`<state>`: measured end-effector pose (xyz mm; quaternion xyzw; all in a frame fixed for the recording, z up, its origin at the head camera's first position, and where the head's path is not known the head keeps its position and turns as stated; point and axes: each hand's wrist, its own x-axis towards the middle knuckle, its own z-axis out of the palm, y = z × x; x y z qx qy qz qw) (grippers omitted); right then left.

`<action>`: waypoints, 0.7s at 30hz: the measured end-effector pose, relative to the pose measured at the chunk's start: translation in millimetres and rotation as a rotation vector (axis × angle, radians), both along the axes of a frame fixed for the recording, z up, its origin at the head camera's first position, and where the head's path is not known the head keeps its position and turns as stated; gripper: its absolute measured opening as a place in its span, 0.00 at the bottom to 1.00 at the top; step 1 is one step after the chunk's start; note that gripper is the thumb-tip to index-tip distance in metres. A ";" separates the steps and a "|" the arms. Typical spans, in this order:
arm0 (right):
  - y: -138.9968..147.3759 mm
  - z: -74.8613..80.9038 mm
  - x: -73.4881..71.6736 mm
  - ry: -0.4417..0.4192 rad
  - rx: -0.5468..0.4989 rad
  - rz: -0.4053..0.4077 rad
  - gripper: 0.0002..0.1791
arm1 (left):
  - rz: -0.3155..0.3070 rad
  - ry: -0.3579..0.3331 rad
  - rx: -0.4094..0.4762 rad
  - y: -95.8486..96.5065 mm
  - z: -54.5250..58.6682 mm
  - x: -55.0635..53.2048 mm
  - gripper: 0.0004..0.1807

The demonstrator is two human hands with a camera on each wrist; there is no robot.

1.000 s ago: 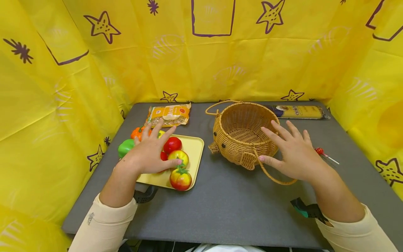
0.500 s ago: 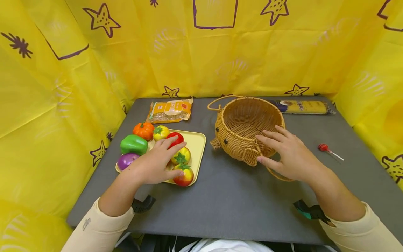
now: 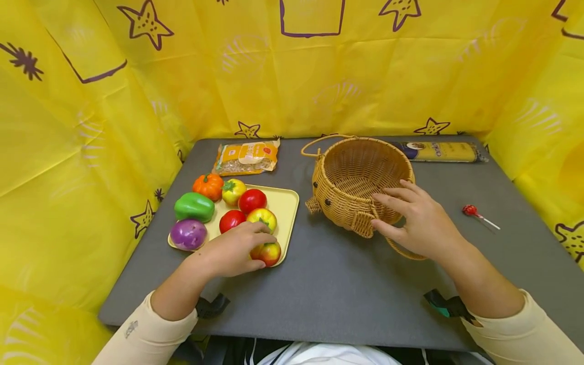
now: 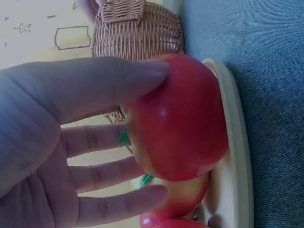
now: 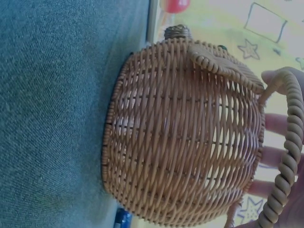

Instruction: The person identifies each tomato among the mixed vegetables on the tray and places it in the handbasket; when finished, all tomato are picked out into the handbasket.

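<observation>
1. Centrally, the wicker basket is standing on the grey bench, with the right hand lying against its near rim, fingers relaxed and spread.
2. Leftward, the yellow tray is carrying toy produce.
3. Seemingly curling round the red-yellow tomato at the tray's near corner, the left hand is gripping it.

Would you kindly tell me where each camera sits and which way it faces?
Head: looks forward and down at the table; both forearms, left hand and right hand show.
Left wrist: faces along the palm at the red-yellow fruit on the tray; fingers show.
Right wrist: faces the wicker basket; fingertips show.
Shared: both wrist views show the basket.
</observation>
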<state>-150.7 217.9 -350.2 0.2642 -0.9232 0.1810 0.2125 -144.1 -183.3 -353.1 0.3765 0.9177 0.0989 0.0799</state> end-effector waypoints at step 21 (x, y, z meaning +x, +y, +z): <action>-1.6 3.6 -2.2 0.020 -0.027 0.000 0.25 | 0.005 -0.024 0.021 -5.0 1.1 -0.6 0.23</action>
